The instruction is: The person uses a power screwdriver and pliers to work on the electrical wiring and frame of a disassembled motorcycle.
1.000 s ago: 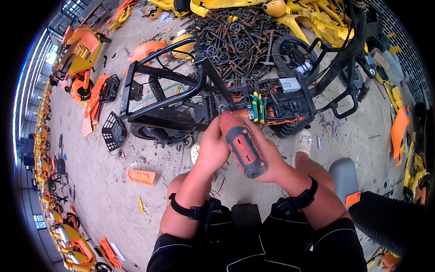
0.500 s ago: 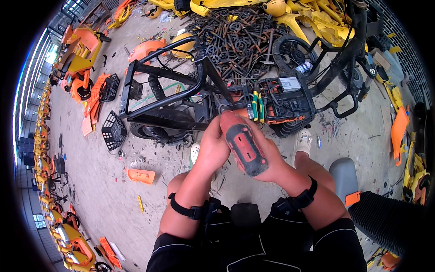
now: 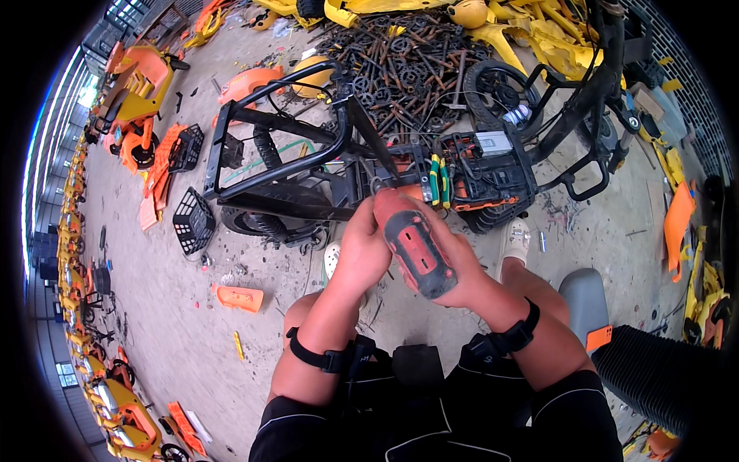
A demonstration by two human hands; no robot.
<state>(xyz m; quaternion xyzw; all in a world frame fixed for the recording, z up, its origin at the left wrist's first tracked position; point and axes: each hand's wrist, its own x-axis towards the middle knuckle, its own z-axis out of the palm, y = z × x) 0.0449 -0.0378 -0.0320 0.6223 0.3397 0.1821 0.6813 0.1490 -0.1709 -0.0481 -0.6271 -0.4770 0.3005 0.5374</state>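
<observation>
A red and black power tool [image 3: 417, 250] is in both my hands, its nose pointed forward at the black vehicle frame [image 3: 281, 174]. My left hand [image 3: 364, 250] is closed around the left side of its front end; my right hand [image 3: 460, 273] grips it from the right, with the fingers largely hidden beneath. A metal fitting [image 3: 376, 186] shows at the nose; whether it touches the frame I cannot tell. Just beyond, green-and-yellow hand tools [image 3: 439, 182] lie on the chassis beside a dark battery compartment [image 3: 485, 173] with orange parts.
A heap of rusty metal parts [image 3: 400, 69] and yellow panels [image 3: 523, 38] lie behind the frame. Black baskets [image 3: 193, 222] and orange pieces are at left, beside a long row of scooters [image 3: 123, 416]. A grey seat [image 3: 577, 300] with an orange phone [image 3: 599, 337] is at my right.
The rear end of the power tool has shifted very slightly to the right. Both hands keep their hold, and the surroundings look the same.
</observation>
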